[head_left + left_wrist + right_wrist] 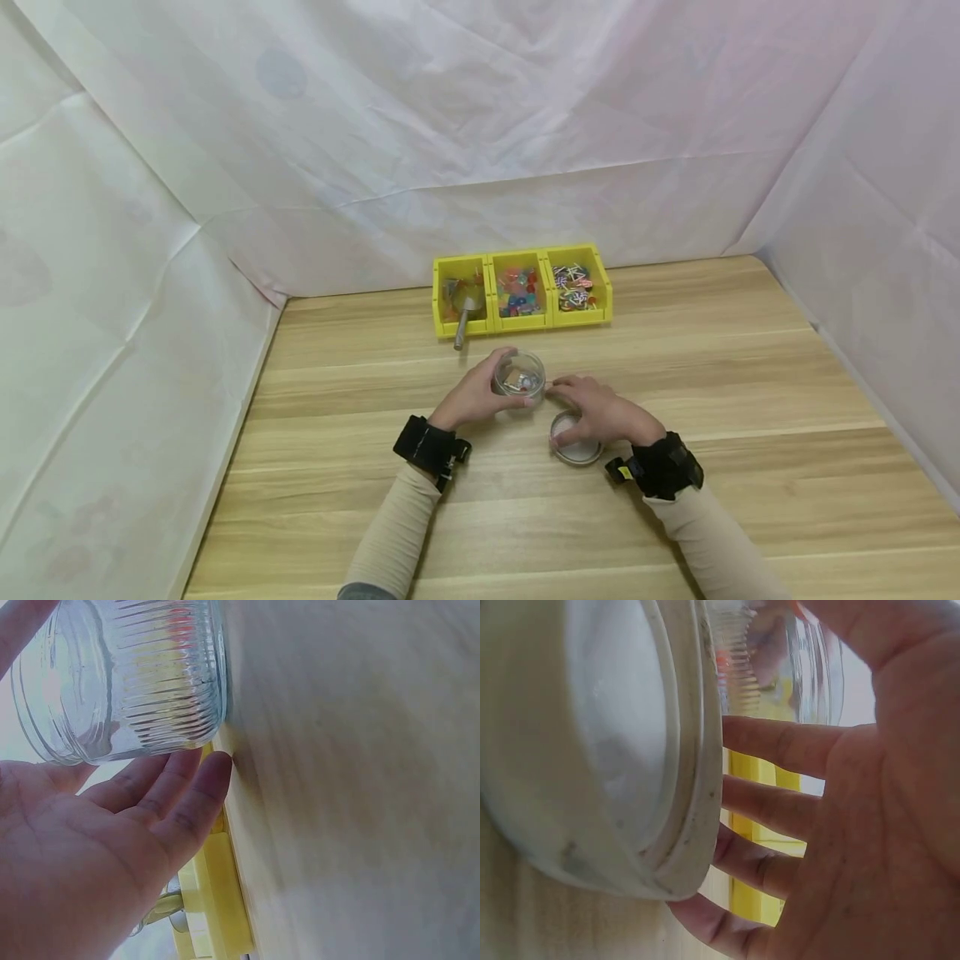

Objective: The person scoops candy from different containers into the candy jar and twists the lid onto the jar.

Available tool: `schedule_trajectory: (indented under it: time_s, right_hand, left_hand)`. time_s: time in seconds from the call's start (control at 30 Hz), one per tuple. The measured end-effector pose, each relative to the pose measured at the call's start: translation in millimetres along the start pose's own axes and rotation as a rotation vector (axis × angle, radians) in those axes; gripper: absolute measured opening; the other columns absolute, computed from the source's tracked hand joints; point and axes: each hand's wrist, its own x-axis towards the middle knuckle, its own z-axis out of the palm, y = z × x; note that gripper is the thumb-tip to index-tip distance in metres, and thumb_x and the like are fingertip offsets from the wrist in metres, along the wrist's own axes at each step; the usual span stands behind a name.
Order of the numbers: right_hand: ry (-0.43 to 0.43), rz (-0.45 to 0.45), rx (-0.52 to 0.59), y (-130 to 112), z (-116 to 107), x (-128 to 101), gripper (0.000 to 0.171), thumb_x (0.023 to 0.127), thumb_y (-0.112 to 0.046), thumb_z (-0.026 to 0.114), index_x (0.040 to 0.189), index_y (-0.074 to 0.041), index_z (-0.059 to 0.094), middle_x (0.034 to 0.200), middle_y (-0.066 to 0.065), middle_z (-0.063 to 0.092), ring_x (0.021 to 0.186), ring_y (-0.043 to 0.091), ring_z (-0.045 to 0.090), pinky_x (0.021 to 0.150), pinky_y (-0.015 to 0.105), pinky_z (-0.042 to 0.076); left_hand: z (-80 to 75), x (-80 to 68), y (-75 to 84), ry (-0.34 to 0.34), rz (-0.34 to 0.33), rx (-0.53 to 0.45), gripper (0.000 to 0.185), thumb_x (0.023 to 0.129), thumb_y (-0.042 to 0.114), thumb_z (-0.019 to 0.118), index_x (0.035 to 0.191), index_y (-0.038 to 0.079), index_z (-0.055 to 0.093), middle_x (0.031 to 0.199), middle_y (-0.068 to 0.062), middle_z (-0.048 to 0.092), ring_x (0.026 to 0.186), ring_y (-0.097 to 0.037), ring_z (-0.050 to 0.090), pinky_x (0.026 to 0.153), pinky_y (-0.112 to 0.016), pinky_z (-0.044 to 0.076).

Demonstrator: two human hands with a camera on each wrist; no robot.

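Head view: my left hand (472, 396) was curled around the left side of the ribbed glass jar (519, 379), which stood upright on the wooden table (750, 375) in front of the yellow three-compartment bin (522, 290). A few small items lay in the jar's bottom; I could not identify them. From the left wrist view, my fingers (180, 802) lay nearly straight along the jar wall (135, 675), cupping rather than clamping it. To the right, my right hand (603, 412) rested over the round metal lid (576, 442), which lay flat on the table just beside the jar, inner face up. The right wrist view showed the lid (592, 750) close to my palm, with fingers (780, 810) relaxed and spread beyond its rim; whether any fingertip actually pressed the rim I could not tell. A metal scoop (463, 315) sat in the bin's left compartment, handle hanging over the front wall.

In my judgement, the step was best done by steadying the jar firmly with the left hand, seating the lid level over the mouth, and avoiding any tilt that would cross the thread.
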Motion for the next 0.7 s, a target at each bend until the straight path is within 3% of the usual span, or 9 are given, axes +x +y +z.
schedule_trajectory:
  time_s: [0.23,0.7]
  right_hand:
    - [-0.027,0.061,0.000,-6,4,-8,0.088,0.070,-0.047,0.088,0.143,-0.014,0.052,0.156,0.019,0.034,0.138,0.047,0.032,0.102,0.068,0.029]
    - [-0.038,0.059,-0.061,-14,8,-12,0.090,0.065,-0.035,0.093,0.141,-0.012,0.052,0.158,0.020,0.029,0.131,0.041,0.037,0.102,0.071,0.028]
  left_hand:
    - [-0.1,-0.4,-0.5,-0.003,-0.003,0.006,0.090,0.079,0.047,0.081,0.152,0.022,0.034,0.146,-0.006,0.049,0.133,-0.024,0.048,0.109,-0.047,0.041]
    - [-0.1,-0.1,-0.4,-0.010,-0.027,-0.003,0.090,0.080,0.045,0.081,0.153,0.025,0.032,0.147,-0.005,0.049,0.133,-0.023,0.048,0.108,-0.047,0.041]
